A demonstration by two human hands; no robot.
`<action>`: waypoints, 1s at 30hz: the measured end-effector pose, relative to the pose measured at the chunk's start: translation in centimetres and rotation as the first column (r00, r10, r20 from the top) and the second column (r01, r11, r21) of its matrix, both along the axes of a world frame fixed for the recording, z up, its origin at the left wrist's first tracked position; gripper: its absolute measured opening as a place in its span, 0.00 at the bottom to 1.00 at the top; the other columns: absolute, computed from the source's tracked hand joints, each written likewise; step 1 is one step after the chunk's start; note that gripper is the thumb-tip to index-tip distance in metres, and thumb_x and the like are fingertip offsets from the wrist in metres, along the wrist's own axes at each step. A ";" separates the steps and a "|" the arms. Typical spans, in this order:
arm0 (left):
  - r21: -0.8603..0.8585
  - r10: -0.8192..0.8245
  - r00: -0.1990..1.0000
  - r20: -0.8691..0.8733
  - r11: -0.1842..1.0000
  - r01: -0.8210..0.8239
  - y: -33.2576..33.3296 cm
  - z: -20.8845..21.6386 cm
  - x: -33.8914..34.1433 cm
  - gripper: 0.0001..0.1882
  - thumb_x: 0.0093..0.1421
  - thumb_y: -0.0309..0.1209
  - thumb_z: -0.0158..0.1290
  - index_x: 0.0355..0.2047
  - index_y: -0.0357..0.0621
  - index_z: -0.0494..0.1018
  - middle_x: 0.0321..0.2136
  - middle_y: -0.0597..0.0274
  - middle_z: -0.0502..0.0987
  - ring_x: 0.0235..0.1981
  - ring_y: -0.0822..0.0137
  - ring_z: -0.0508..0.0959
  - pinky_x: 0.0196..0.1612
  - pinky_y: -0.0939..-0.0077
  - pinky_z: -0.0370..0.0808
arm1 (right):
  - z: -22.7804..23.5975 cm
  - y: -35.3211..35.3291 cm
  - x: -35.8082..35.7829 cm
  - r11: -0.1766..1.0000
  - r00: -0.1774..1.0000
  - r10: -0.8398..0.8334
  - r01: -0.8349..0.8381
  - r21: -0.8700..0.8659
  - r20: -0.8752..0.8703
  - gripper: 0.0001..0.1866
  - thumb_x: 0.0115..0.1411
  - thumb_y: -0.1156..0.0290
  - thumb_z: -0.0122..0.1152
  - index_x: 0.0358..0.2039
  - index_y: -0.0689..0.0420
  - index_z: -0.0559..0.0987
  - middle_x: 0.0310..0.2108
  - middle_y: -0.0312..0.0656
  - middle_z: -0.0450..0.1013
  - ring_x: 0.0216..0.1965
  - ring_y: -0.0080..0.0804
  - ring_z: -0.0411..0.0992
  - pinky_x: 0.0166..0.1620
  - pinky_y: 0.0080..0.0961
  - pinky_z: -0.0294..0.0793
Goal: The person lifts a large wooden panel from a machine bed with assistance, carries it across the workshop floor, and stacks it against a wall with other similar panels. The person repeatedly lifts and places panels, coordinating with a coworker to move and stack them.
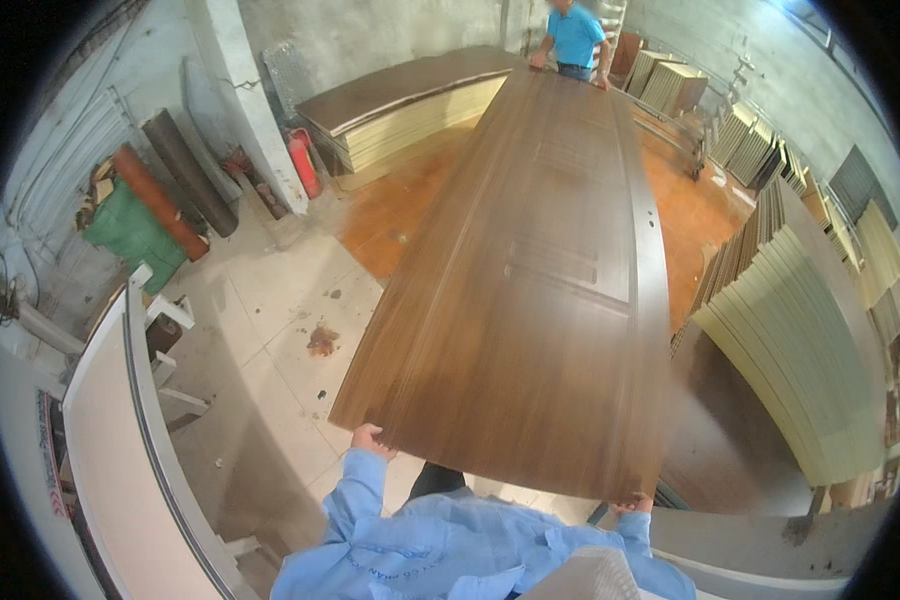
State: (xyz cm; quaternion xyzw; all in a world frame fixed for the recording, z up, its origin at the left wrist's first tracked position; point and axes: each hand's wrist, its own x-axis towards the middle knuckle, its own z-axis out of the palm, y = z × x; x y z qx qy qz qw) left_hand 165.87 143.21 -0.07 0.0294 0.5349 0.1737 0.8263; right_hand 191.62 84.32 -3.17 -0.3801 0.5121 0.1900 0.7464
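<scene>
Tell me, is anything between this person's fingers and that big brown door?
Nothing visible: the left fingers and right fingers hold the brown door directly, near its two closest corners. Its underside is hidden.

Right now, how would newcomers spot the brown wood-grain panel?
Near the grey concrete back wall stands a turquoise-shirted person. From there the long brown wood-grain panel reaches the left hand and right hand: held singly, unlike the yellow-edged stack.

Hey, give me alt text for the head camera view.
A person's left hand and right hand hold the near end of a large brown door, with a co-worker in blue at its far end. Stacked panels sit at right; a red fire extinguisher stands near a pillar at left.
</scene>
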 end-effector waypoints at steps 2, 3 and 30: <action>-0.016 0.008 1.000 0.008 1.000 -0.008 3.8 -0.4 5.0 0.21 0.45 0.26 0.44 0.43 0.40 0.65 0.45 0.51 0.70 0.49 0.48 0.69 0.55 0.46 0.63 | 0.0 3.5 4.9 0.993 0.999 -0.033 0.028 0.111 0.038 0.25 0.52 0.70 0.45 0.54 0.54 0.65 0.49 0.45 0.65 0.51 0.48 0.62 0.50 0.54 0.60; -0.028 0.002 0.999 0.048 1.000 0.000 6.1 -0.5 7.7 0.20 0.45 0.26 0.44 0.42 0.39 0.66 0.45 0.50 0.70 0.49 0.48 0.69 0.54 0.46 0.64 | -0.2 5.2 7.7 0.999 0.999 -0.022 0.023 0.038 -0.026 0.25 0.52 0.70 0.46 0.54 0.54 0.65 0.49 0.45 0.65 0.50 0.48 0.62 0.50 0.54 0.60; 0.172 0.090 0.996 -0.013 0.981 -0.087 66.2 -1.8 58.1 0.19 0.43 0.25 0.47 0.40 0.44 0.64 0.40 0.57 0.70 0.45 0.56 0.73 0.50 0.51 0.70 | -8.0 64.2 56.2 0.987 0.895 -0.152 0.156 -0.025 -0.420 0.25 0.47 0.72 0.52 0.49 0.55 0.65 0.43 0.44 0.64 0.42 0.40 0.61 0.43 0.49 0.64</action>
